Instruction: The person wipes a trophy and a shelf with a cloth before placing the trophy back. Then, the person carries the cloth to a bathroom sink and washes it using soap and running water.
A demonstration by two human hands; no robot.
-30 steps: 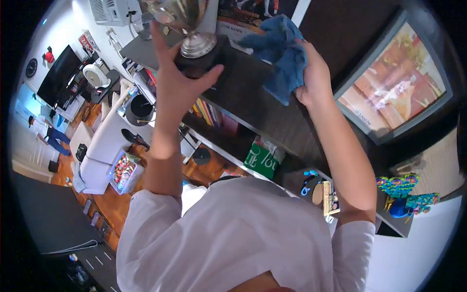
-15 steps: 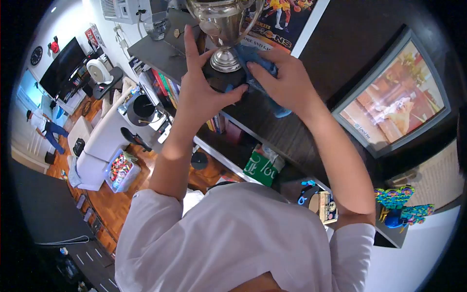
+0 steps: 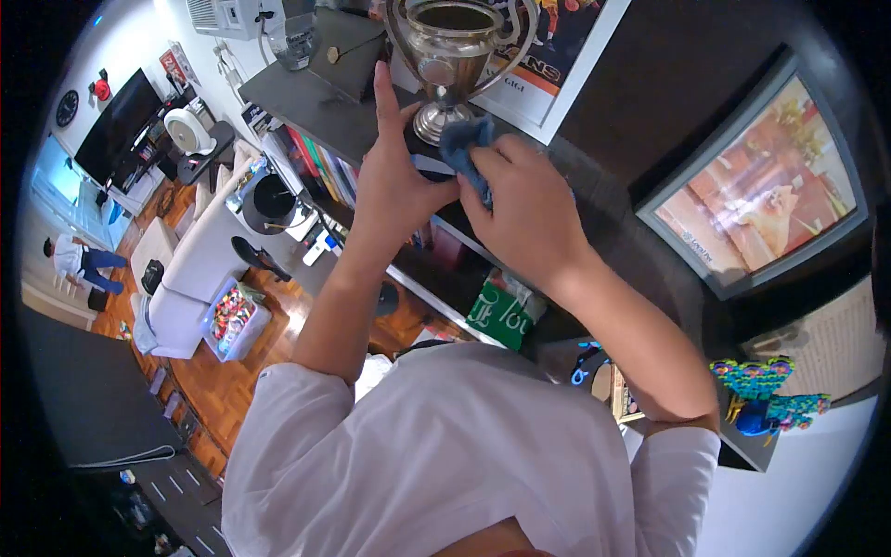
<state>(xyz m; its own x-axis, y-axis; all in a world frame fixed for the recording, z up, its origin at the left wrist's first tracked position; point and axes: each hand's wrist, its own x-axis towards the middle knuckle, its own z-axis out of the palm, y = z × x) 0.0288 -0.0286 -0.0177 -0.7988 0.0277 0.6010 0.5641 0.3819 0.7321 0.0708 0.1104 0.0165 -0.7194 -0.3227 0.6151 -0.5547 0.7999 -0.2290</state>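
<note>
A silver two-handled trophy (image 3: 452,67) stands upright on a dark base over the dark shelf top (image 3: 594,200). My left hand (image 3: 394,181) is wrapped round the base from the left, index finger pointing up and thumb across the front; its other fingers are mostly hidden. In my right hand (image 3: 531,206) is a bunched blue cloth (image 3: 467,148), pressed against the foot of the trophy on its right side.
Behind the trophy leans a framed poster (image 3: 566,70). A glass (image 3: 293,43) stands at the shelf's left end. On the right is a framed dog picture (image 3: 766,190). Books (image 3: 316,162) fill a lower shelf. Far left, a person (image 3: 82,262) stands beyond the sofa (image 3: 186,297).
The right hand has brought the cloth leftward to the trophy's foot and slightly lower. The trophy now appears lower and further right, with the left hand staying at its base. The distant person has bent forward.
</note>
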